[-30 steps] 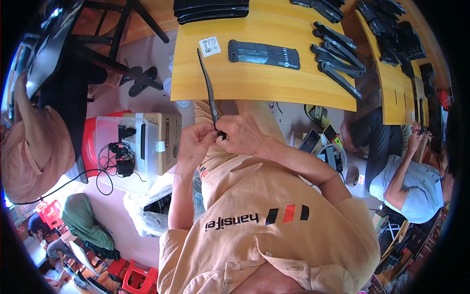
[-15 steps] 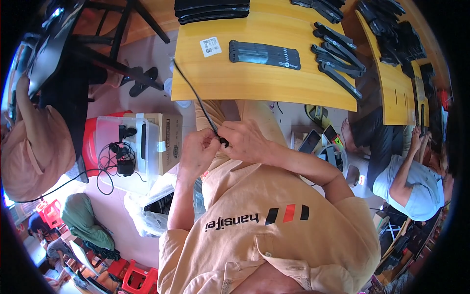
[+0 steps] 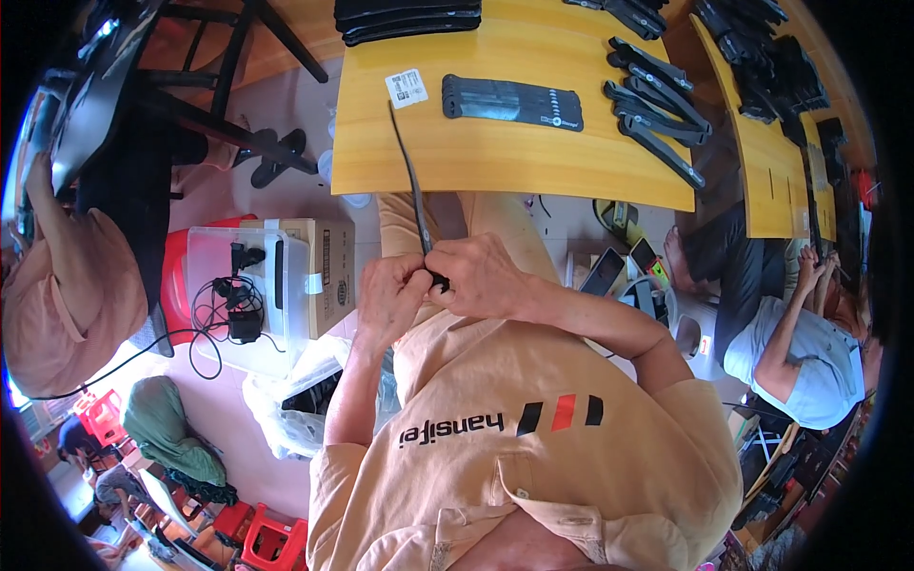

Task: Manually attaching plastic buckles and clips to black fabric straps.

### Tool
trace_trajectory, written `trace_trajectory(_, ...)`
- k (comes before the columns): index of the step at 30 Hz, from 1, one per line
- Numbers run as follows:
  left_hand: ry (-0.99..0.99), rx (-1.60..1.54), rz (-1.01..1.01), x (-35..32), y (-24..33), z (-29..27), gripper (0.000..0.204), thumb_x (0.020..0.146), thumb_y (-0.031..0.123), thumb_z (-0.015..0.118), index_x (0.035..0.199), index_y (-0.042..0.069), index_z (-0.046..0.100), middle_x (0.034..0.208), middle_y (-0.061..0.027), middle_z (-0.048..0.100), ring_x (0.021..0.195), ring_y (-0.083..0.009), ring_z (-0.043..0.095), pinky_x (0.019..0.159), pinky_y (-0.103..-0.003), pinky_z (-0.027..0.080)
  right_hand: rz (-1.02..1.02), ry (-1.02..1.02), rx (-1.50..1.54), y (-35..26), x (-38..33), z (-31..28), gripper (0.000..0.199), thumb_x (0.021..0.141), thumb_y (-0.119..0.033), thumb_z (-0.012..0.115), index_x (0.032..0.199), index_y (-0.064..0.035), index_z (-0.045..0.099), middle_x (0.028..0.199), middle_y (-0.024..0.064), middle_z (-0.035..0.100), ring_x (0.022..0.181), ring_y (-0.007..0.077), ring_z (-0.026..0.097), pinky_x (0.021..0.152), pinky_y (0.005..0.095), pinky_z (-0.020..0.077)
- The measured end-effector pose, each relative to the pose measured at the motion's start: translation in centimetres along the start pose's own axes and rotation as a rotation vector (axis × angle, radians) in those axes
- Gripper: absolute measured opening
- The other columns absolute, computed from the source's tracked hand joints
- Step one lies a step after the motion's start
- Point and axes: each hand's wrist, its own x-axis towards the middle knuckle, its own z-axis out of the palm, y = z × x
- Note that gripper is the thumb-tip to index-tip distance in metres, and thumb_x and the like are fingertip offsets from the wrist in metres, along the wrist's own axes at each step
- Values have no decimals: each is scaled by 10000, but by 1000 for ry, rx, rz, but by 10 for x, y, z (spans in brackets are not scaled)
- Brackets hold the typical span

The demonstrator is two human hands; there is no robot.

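Observation:
Both my hands meet over my lap, in front of the table's near edge, working on one black strap (image 3: 415,190). My left hand (image 3: 392,297) is closed, its fingers pinching near the strap's lower end. Beside it, my right hand (image 3: 481,278) is closed round the same end, and a small dark curl pokes out between the hands. From there the strap rises in a narrow band, its far tip over the table. Ahead lie a flat row of dark straps (image 3: 514,103) and a white label sheet (image 3: 407,88).
Looped dark straps (image 3: 657,105) lie at the table's right, and a black stack (image 3: 407,19) at its far left. Left of me stand a clear plastic bin (image 3: 205,314) with cables and a cardboard box (image 3: 330,276). Other people sit at both sides.
The strap's free end has swung right and now stands straighter, near the label sheet. My left hand has shifted slightly right and its fingers have closed in beside my right hand.

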Motion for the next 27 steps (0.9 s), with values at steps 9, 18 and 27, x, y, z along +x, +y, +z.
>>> trace_trajectory(9,-50,-749,-206,3,-8,-2,174,736,93,478,633,-4,580,532,-48,519,392,-83,440,373,-201,340,151,-163,267,6,6,-25,111,674,-90,562,737,2,572,738,126,564,655,299,562,581,380,445)
trace_trajectory(18,-28,-710,-173,4,-3,4,211,768,106,471,617,-4,568,531,-25,503,409,-60,418,364,-201,328,123,88,403,8,-2,-16,236,668,39,573,899,39,626,801,111,581,707,208,597,604,279,472)
trace_trajectory(27,51,-648,-129,6,3,10,224,765,105,469,583,-4,542,492,-8,471,391,-55,385,356,-212,298,175,167,488,9,-7,-7,247,654,97,561,885,55,637,818,116,609,669,190,595,565,248,465)
